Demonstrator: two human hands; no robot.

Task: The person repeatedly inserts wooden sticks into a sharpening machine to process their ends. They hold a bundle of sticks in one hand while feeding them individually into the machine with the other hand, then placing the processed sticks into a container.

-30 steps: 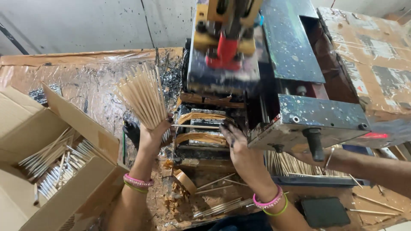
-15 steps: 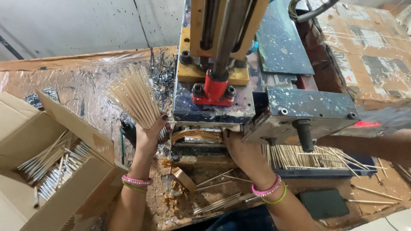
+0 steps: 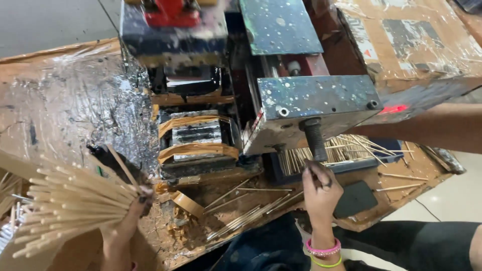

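At the lower left of the frame the left hand (image 3: 123,221) is clenched around a fanned bundle of sticks (image 3: 70,206), their tips spreading out toward the left edge. At lower centre right the right hand (image 3: 321,190) is raised with its fingers curled around the lower end of a black handle (image 3: 314,140) that hangs from the paint-spattered machine (image 3: 311,100); a pink and a yellow-green band sit on that wrist. Behind the hand, a dark tray (image 3: 346,163) holds more sticks laid flat, just under the machine's grey block. In the middle of the frame, tan bands (image 3: 196,150) wrap a metal part below a red-and-blue head at the top. Loose sticks and wood scraps lie scattered on the worn bench (image 3: 65,110) between the two hands. A black flat pad (image 3: 356,198) lies just right of the right hand. Another person's arm (image 3: 432,125) reaches in from the right edge, beside a taped cardboard box (image 3: 411,35).
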